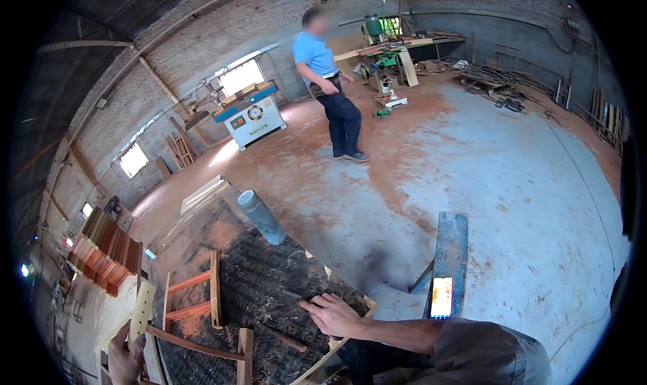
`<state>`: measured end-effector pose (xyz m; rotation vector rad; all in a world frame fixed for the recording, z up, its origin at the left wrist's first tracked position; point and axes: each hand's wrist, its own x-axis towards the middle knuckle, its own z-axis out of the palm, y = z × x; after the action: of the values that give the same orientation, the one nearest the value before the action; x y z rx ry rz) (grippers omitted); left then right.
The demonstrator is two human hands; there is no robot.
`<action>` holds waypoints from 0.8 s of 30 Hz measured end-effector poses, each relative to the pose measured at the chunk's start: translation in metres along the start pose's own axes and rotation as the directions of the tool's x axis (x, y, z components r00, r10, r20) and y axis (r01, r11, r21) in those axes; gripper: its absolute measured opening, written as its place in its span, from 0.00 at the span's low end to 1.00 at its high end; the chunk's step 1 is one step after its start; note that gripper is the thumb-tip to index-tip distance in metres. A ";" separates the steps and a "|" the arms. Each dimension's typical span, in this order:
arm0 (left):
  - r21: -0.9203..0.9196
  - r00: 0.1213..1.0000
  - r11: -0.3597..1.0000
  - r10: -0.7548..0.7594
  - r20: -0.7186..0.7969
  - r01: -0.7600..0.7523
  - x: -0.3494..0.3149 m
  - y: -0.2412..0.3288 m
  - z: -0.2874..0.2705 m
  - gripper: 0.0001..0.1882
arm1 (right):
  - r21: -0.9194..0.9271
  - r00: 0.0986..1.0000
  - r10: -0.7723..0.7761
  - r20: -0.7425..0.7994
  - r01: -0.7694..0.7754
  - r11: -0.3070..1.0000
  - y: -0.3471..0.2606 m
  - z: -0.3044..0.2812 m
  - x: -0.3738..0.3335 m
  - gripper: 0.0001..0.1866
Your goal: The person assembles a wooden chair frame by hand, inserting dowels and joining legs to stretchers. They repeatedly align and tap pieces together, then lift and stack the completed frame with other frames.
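Observation:
At the lower left, my left hand (125, 359) grips a pale wooden strip (141, 309) with a row of small dark holes, holding it upright at the table's edge. My right hand (333, 316) lies on the dark, shaving-strewn worktable (263, 270), fingers stretched out and apart. Close below it is a slim tool with a wooden handle (291, 342). Between my hands lie a reddish wooden frame (215, 290) with two crosspieces and a second wooden piece (244, 357) with a curved rail reaching toward my left hand.
A blue-grey cylinder (261, 216) stands on the table's far edge. Stacked reddish slats (108, 253) are at left. A blue bench (451, 250) with a lit phone (441, 297) stands right. Beyond are a person in blue (330, 81), a white machine (256, 122) and scrap wood (499, 81).

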<state>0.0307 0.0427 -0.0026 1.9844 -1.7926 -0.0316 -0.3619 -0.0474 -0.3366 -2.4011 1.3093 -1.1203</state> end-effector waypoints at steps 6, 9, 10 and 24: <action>0.037 0.992 0.992 0.121 -0.033 -0.119 0.006 -0.004 0.005 0.35 | -0.022 1.000 0.018 0.003 -0.017 1.000 0.001 -0.006 -0.002 0.25; 0.059 0.992 0.990 0.127 -0.025 -0.126 0.006 -0.002 0.004 0.34 | -0.026 1.000 0.013 -0.012 -0.013 1.000 0.003 -0.009 -0.002 0.25; 0.067 0.995 0.993 0.099 -0.014 -0.097 0.004 0.000 0.002 0.33 | -0.023 1.000 0.007 -0.017 -0.007 1.000 0.003 -0.008 0.000 0.25; 0.228 0.992 0.966 -0.122 -0.030 0.125 0.012 0.012 0.003 0.30 | -0.029 0.999 -0.013 0.039 0.014 0.999 0.005 -0.015 0.021 0.23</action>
<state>0.0205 0.0300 0.0022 2.2488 -1.7258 0.1588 -0.3683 -0.0636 -0.3176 -2.4431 1.3085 -1.0593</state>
